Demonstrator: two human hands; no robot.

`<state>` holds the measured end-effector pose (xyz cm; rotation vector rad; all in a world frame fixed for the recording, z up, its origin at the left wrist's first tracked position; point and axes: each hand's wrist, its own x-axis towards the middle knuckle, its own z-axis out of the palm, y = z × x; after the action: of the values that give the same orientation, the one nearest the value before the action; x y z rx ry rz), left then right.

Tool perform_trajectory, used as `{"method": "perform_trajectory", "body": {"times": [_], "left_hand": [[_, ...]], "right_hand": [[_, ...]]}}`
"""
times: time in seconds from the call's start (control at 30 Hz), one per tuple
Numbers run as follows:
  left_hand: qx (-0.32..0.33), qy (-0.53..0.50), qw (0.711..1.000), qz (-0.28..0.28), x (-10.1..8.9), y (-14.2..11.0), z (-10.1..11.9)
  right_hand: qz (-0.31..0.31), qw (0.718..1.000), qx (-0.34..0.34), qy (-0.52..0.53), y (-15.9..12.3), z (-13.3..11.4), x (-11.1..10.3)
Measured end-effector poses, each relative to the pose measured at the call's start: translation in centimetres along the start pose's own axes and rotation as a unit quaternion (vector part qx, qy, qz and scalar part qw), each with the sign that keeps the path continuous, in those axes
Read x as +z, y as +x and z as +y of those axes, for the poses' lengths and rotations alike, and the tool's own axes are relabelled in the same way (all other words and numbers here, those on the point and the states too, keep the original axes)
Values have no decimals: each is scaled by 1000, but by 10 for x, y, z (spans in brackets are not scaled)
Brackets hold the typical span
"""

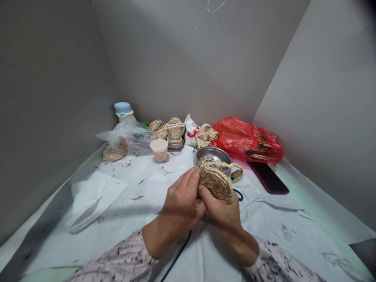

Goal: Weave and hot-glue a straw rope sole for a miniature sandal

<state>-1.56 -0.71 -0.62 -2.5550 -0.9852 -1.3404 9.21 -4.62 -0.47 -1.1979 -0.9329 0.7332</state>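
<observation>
Nearest: black cord [178,254] on the white table covering [205,254], nearer than the metal bowl [216,154], running up under the left hand [183,196]. Both hands in front of the bowl, holding the coiled straw disc [216,183], spiral face tilted toward the camera. Left hand's grip closed, fingertips at the disc's left edge. Right hand [225,207] grips the lower part, thumb on the spiral face. Braided straw strand [238,169] loops out from the disc's top to the right, over the bowl's near side; small green item [234,176] by the strand. Black loop [239,194] right of and nearer than the bowl. Folded white sheet [93,196] left and nearer.

Metal bowl has straw bits inside. Smartphone [268,178] to its right, dark screen up; printed paper cup [159,152] to its left. Farther left, straw piece [115,152] partly under a clear plastic bag [132,135].

Behind bowl: red plastic bag [235,135] to the right with straw strips [264,147] showing, crumpled straw braid [206,135], white-and-red packet [191,131]. Back left: knitted-look straw piece [175,132] at a metal tray [177,146], round straw bundle [158,129], blue-lidded bottle [124,112] farthest left. Gray walls [182,58] behind.
</observation>
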Motion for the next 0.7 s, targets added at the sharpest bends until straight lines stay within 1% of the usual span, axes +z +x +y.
{"method": "perform_trajectory", "body": {"times": [0.17,0.3,0.43,0.6,0.7], "left_hand": [[-4,-3,1000,-8,-3,2,2],[-2,-4,1000,-6,-3,2,3],[-5,-7,1000,-9,-1,1,1],[-7,-3,1000,-7,-1,0,1],[-3,-2,1000,-5,-2,0,2]], "right_hand": [[2,1000,12,-16,0,-1,1],[-5,1000,-2,1,1,0,1],[0,1000,5,12,1,1,1],[-2,1000,-7,3,0,-1,1],[-1,1000,-1,-7,-1,-1,0]]}}
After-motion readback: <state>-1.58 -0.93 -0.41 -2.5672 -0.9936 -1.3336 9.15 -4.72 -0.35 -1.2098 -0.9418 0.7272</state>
